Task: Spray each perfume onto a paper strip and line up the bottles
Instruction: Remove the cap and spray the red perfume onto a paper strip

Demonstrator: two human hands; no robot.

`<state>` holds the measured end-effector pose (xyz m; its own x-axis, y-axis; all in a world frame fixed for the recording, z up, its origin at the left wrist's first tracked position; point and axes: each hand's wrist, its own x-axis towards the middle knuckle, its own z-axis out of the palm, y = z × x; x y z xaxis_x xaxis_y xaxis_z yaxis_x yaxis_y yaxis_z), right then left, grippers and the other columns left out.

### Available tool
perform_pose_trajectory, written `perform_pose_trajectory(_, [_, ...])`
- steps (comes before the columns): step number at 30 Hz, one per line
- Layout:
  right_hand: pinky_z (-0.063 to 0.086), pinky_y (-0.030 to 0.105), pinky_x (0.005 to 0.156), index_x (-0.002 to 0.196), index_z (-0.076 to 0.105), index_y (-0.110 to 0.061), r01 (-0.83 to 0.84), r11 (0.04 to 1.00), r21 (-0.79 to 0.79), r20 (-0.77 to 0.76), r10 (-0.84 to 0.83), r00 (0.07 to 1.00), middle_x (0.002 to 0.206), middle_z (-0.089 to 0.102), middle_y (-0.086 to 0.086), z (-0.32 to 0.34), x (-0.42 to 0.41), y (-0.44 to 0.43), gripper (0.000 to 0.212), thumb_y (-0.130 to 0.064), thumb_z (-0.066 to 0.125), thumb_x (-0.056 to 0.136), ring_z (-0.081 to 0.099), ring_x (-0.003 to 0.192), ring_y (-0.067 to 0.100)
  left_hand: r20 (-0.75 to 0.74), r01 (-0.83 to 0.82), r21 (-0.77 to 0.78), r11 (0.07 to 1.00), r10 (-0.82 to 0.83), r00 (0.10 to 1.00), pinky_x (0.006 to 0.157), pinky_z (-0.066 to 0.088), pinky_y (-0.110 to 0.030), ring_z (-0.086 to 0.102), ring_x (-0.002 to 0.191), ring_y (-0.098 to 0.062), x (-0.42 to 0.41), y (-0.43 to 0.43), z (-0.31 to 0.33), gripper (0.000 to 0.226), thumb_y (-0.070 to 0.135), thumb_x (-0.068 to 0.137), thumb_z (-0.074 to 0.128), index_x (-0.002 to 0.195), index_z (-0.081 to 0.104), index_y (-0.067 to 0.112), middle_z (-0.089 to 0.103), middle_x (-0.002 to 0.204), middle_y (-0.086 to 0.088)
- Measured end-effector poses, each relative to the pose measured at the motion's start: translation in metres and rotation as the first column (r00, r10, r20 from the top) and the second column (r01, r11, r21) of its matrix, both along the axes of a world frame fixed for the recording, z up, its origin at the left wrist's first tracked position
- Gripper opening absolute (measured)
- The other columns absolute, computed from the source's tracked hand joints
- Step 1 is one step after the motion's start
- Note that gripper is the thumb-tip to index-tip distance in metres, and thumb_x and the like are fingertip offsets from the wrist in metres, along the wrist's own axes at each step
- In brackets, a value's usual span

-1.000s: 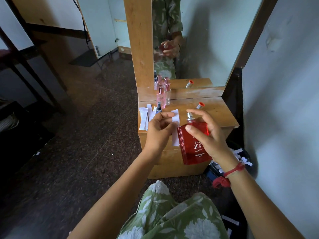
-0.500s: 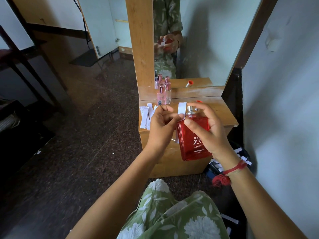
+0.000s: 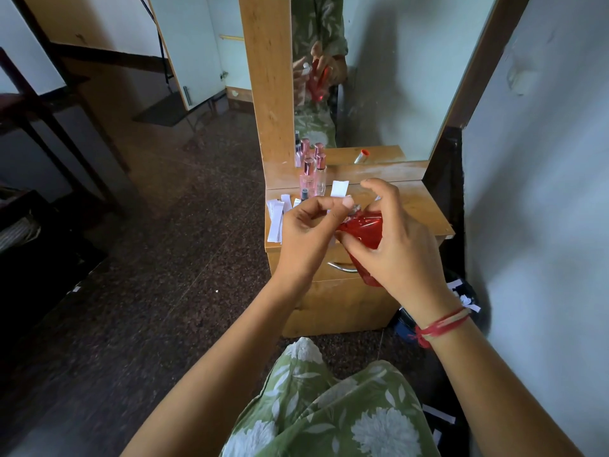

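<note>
A red perfume bottle is gripped in the right hand above the front edge of a wooden dressing table, tilted with its silver nozzle toward the left hand. The right forefinger is raised above the nozzle. A white paper strip is pinched between the thumb and fingers of the left hand, just beside the nozzle, its upper end standing clear above the fingers. Two pink-capped bottles are seen upright at the back left corner of the tabletop, with a small dark-capped one in front. Loose paper strips are spread along the left edge. The bottle and both hands are reflected in the mirror behind.
</note>
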<state>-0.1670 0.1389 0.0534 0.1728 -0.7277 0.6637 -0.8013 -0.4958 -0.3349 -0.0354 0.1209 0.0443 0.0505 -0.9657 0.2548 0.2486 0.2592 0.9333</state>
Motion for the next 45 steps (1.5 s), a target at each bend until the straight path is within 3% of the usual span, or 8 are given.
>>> perform_pose_trajectory(11, [0.057,0.03,0.062,0.121,0.034,-0.027,-0.088,0.995,0.05,0.145,0.08,0.986,0.094,0.065,-0.008,0.001,0.003,0.002,0.064,-0.042,0.076,0.074,0.069,0.08,0.017,0.01,0.106,0.005,0.994,-0.106,0.994,0.07,0.054,-0.023,0.065,0.074,-0.012,0.009,-0.006,0.001,0.008,0.006,0.089,0.06,0.09,0.068,0.002,0.071,0.077,0.002])
perform_pose_trajectory(19, [0.052,0.018,0.077,0.124,0.044,-0.028,-0.376,0.914,0.151,0.438,0.28,0.854,0.096,0.065,-0.015,0.001,-0.002,-0.005,0.061,-0.035,0.077,0.073,0.066,0.09,0.003,0.061,0.307,0.014,0.952,-0.307,0.95,0.09,0.049,-0.041,0.064,0.095,-0.023,0.022,-0.011,0.007,0.037,0.041,0.078,0.07,0.1,0.073,0.012,0.072,0.097,-0.004])
perform_pose_trajectory(26, [0.045,0.021,0.093,0.124,0.053,-0.017,-0.513,0.849,0.125,0.505,0.39,0.77,0.117,0.06,-0.019,-0.001,-0.001,-0.007,0.05,-0.019,0.074,0.078,0.06,0.111,0.008,0.046,0.352,0.033,0.935,-0.353,0.934,0.086,0.046,-0.04,0.058,0.093,-0.03,0.024,-0.011,0.007,0.032,0.037,0.08,0.068,0.095,0.072,0.01,0.066,0.096,-0.016])
perform_pose_trajectory(29, [0.044,0.018,0.092,0.123,0.054,-0.015,-0.501,0.857,0.124,0.508,0.379,0.774,0.117,0.06,-0.018,0.0,-0.001,-0.006,0.047,-0.019,0.072,0.08,0.059,0.111,0.006,0.02,0.34,0.04,0.94,-0.341,0.94,0.079,0.053,-0.027,0.067,0.089,-0.018,0.023,-0.009,0.008,0.022,0.03,0.085,0.065,0.098,0.074,0.015,0.073,0.094,-0.005])
perform_pose_trajectory(33, [0.045,0.008,0.078,0.125,0.05,-0.026,-0.333,0.93,0.156,0.444,0.235,0.865,0.101,0.06,-0.021,0.002,-0.007,-0.004,0.053,-0.034,0.073,0.078,0.06,0.095,-0.003,0.082,0.14,0.082,0.987,-0.147,0.986,0.086,0.05,-0.039,0.067,0.096,-0.024,0.024,-0.007,0.006,0.025,0.027,0.093,0.057,0.105,0.072,0.01,0.073,0.101,-0.008])
perform_pose_trajectory(36, [0.045,0.005,0.073,0.124,0.047,-0.023,-0.204,0.971,0.128,0.392,0.139,0.909,0.094,0.057,-0.024,0.002,-0.008,-0.003,0.059,-0.039,0.075,0.074,0.059,0.09,-0.007,0.188,0.104,0.045,0.994,-0.111,0.976,0.088,0.052,-0.032,0.069,0.097,-0.02,0.019,-0.004,0.011,0.027,0.021,0.087,0.067,0.103,0.07,0.001,0.073,0.101,-0.011])
perform_pose_trajectory(40, [0.045,0.008,0.076,0.117,0.05,-0.018,-0.201,0.973,0.116,0.603,0.092,0.792,0.097,0.062,-0.015,0.003,-0.002,-0.003,0.051,-0.031,0.077,0.076,0.061,0.089,-0.006,0.154,0.171,0.063,0.983,-0.179,0.972,0.072,0.052,-0.017,0.07,0.081,-0.009,0.015,0.001,0.011,0.032,0.02,0.076,0.072,0.099,0.069,0.0,0.074,0.087,-0.002])
perform_pose_trajectory(45, [0.054,0.033,0.083,0.115,0.055,-0.032,-0.288,0.943,0.165,0.774,0.057,0.631,0.102,0.065,-0.009,0.012,-0.005,-0.002,0.035,-0.026,0.063,0.082,0.065,0.092,0.011,0.087,0.315,0.117,0.942,-0.326,0.941,0.076,0.057,-0.032,0.07,0.081,-0.021,0.014,0.004,-0.003,0.024,0.021,0.068,0.084,0.084,0.072,0.007,0.075,0.086,-0.007])
